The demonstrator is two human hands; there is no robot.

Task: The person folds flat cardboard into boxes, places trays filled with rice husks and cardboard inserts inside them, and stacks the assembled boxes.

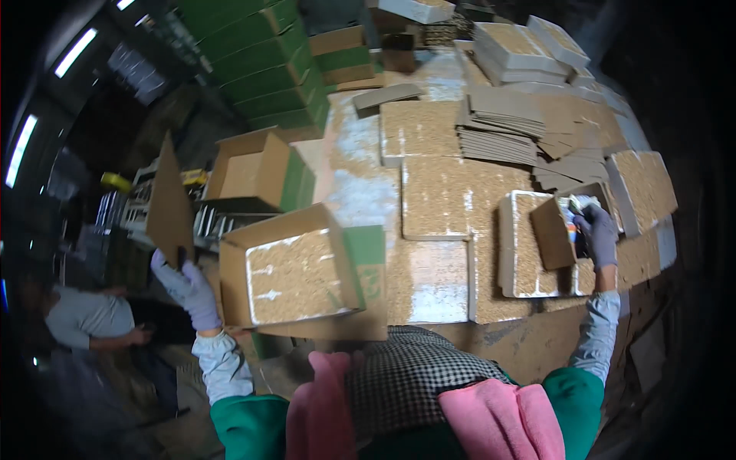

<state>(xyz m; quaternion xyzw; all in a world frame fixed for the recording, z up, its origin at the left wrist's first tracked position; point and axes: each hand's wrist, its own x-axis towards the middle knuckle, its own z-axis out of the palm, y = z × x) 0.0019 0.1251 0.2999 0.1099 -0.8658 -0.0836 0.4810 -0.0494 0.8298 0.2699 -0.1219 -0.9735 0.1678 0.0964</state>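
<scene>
My left hand [187, 284], in a pale glove, grips the lower end of an upright cardboard panel [169, 201]. Whether this panel is loose or a flap of a box I cannot tell. Beside that hand, an open green-and-brown cardboard carton [362, 270] holds a white-edged tray filled with tan granular material [293, 276]. Far to the right, my gloved right hand [598, 236] reaches into a small open cardboard box [555, 233], its fingers on colourful printed packets [581, 204]. The fingertips are partly hidden there. Under the small box lies another filled white tray [509, 244].
Another open carton [247, 167] stands behind the near one. Green cartons [270, 69] are stacked at back left. Several filled trays [434, 195] and stacked cardboard sheets [500, 126] cover the table [440, 302]. A person [92, 316] is at far left.
</scene>
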